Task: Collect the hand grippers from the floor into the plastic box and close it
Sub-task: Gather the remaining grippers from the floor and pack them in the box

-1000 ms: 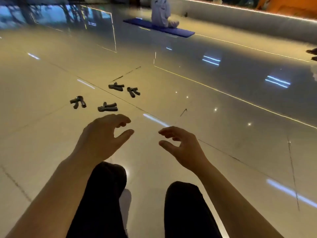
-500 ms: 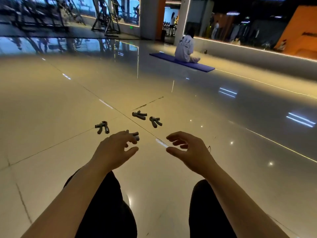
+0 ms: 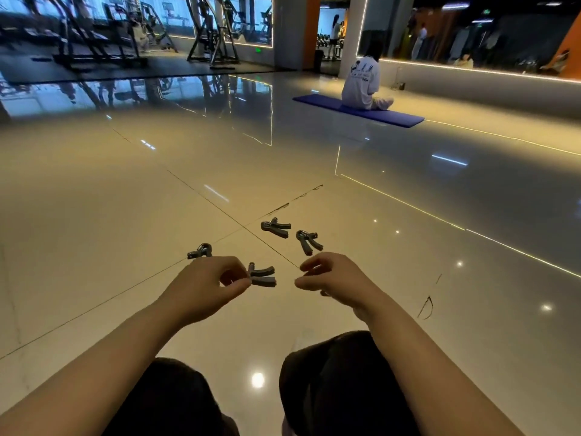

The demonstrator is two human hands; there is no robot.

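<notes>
Four hand grippers lie on the glossy tiled floor in front of the seated person's knees. The nearest gripper sits just right of the left hand, whose thumb and fingers are curled close together with a narrow gap, the fingertips right at the gripper's hinge end; I cannot tell whether they touch it. The left gripper lies just beyond that hand's knuckles. Farther off, the far gripper rests beside a tile seam, and the right gripper lies near it, just beyond the right hand. That hand hovers with its fingers loosely curled and holds nothing. Both bare forearms reach out over dark-trousered knees. Far across the room, another person in a white shirt sits on a blue exercise mat, and gym machines stand at the far left.
</notes>
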